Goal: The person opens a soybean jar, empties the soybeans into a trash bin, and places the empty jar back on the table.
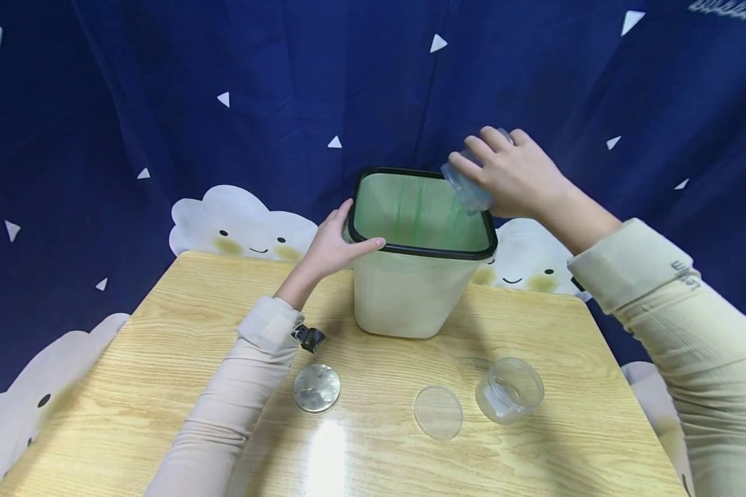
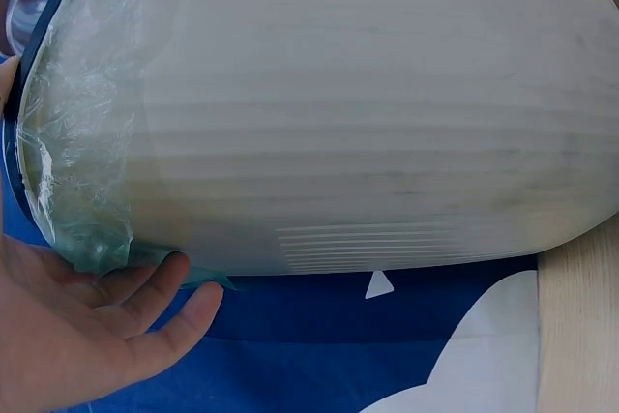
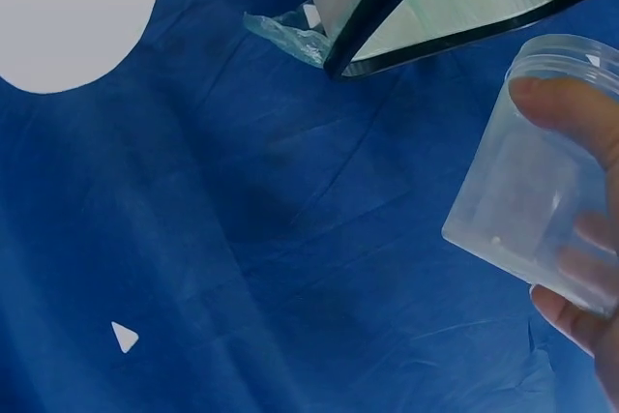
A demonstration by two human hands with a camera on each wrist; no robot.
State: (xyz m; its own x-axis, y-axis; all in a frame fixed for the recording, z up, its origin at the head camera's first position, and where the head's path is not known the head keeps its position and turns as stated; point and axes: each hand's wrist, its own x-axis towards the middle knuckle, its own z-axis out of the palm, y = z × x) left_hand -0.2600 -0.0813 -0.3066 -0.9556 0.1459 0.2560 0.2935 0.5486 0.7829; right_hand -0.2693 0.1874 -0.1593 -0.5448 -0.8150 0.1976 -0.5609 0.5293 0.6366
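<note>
A whitish trash bin [image 1: 404,297] with a black rim and a green bag inside stands at the table's back. My left hand [image 1: 336,245] holds its left front corner, the thumb over the rim. In the left wrist view that hand's fingers [image 2: 145,302] lie along the bin's side by the bag's folded edge [image 2: 87,191]. Above the right rim, my right hand [image 1: 516,176] grips a clear plastic jar [image 1: 466,186], tilted with its mouth toward the bin. The right wrist view shows the jar [image 3: 532,181] see-through, with a small speck inside.
On the wooden table [image 1: 193,331] lie a round silver lid [image 1: 317,388] and a clear round lid [image 1: 438,413]. A second clear plastic jar [image 1: 510,390] stands at the right, something white in it. A dark blue curtain [image 1: 273,103] hangs behind.
</note>
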